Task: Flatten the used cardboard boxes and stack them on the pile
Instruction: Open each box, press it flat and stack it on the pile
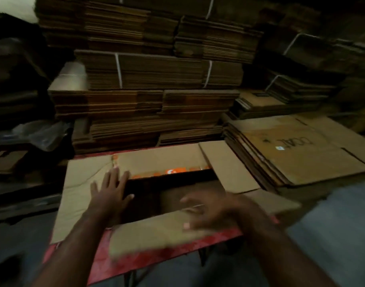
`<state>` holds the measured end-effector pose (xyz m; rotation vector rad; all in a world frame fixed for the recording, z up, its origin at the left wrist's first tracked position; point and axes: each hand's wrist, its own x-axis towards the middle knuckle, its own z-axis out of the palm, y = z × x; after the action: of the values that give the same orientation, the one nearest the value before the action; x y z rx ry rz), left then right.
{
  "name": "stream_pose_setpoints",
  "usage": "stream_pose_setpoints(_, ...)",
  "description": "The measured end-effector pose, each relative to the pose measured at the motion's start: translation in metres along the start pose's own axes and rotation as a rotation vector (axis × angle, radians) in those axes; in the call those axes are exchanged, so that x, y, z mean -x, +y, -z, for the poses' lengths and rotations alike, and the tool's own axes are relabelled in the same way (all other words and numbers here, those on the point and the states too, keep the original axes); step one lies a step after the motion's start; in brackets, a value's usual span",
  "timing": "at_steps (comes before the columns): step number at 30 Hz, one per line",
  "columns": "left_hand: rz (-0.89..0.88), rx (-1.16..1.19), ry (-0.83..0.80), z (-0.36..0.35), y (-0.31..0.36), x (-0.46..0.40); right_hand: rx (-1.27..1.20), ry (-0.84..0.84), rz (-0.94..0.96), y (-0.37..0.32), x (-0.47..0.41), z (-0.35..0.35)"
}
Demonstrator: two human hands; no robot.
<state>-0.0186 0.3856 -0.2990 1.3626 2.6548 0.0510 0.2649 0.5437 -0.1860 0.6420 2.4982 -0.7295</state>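
My left hand (111, 189) lies flat, fingers spread, on the left flap of the open box (156, 162) in front of me. My right hand (210, 210) is blurred over the near flap, fingers loosely spread; whether it touches I cannot tell. The pile (297, 150) of flattened boxes sits just right of the box

Matt brown cardboard box (90, 183); corrugated-edged pile (297, 154).

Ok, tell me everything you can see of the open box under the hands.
The open red-printed cardboard box stands mouth up, not yet flattened. Its four plain brown flaps are splayed outward; orange print shows on the far inner wall, the inside dark. The left hand lies flat on the left flap; the blurred right hand is over the near flap.
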Motion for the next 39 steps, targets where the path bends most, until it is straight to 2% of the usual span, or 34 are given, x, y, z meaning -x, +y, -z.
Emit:
stream_pose_setpoints(1,0.005,0.017,-0.001,-0.003,-0.002,0.0,0.115,-0.006,0.0,0.004,-0.004,-0.025)
stream_pose_setpoints(3,0.01,0.027,-0.018,-0.001,-0.001,-0.003,0.268,0.114,-0.011,0.008,-0.014,-0.066)
stream_pose_setpoints(5,-0.003,-0.003,0.004,0.002,0.002,-0.003,0.343,0.27,-0.031,0.008,-0.025,-0.087)
stream_pose_setpoints(7,0.015,-0.034,0.028,0.005,0.0,-0.001,0.384,0.342,-0.021,0.006,-0.034,-0.09)
stream_pose_setpoints(10,0.092,-0.058,-0.031,0.014,-0.008,-0.002,0.338,0.371,0.005,0.009,-0.046,-0.081)
stream_pose_setpoints(14,0.257,-0.041,-0.141,0.035,-0.004,-0.004,0.08,0.533,-0.071,0.021,-0.06,-0.063)
stream_pose_setpoints(17,0.351,0.019,-0.074,0.045,0.034,-0.007,-0.027,0.517,-0.152,0.025,-0.074,-0.046)
stream_pose_setpoints(19,0.295,0.085,-0.006,0.041,0.075,-0.007,0.046,0.486,-0.209,0.028,-0.082,-0.037)
stream_pose_setpoints(21,0.226,0.185,0.002,0.026,0.114,-0.003,0.221,0.503,-0.283,0.033,-0.084,-0.023)
stream_pose_setpoints(23,0.185,0.231,-0.013,0.009,0.136,0.0,0.394,0.577,-0.355,0.045,-0.077,0.001)
stream_pose_setpoints(25,0.181,0.21,-0.017,-0.003,0.14,0.002,0.442,0.677,-0.421,0.068,-0.065,0.031)
stream_pose_setpoints(27,0.183,0.188,-0.007,-0.009,0.138,0.0,0.376,0.707,-0.51,0.104,-0.055,0.057)
stream_pose_setpoints(30,0.176,0.157,0.004,-0.011,0.138,-0.003,0.143,0.626,-0.61,0.161,-0.048,0.069)
stream_pose_setpoints(33,0.196,0.154,0.0,-0.015,0.14,-0.003,-0.065,0.497,-0.551,0.2,-0.046,0.04)
stream_pose_setpoints(36,0.204,0.127,-0.007,-0.018,0.141,-0.001,-0.3,0.536,-0.486,0.216,-0.049,0.01)
stream_pose_setpoints(37,0.199,0.116,-0.004,-0.017,0.142,-0.001,-0.297,0.553,-0.492,0.218,-0.052,0.008)
stream_pose_setpoints(39,0.178,0.103,-0.007,-0.016,0.143,0.001,-0.087,0.565,-0.508,0.216,-0.058,0.013)
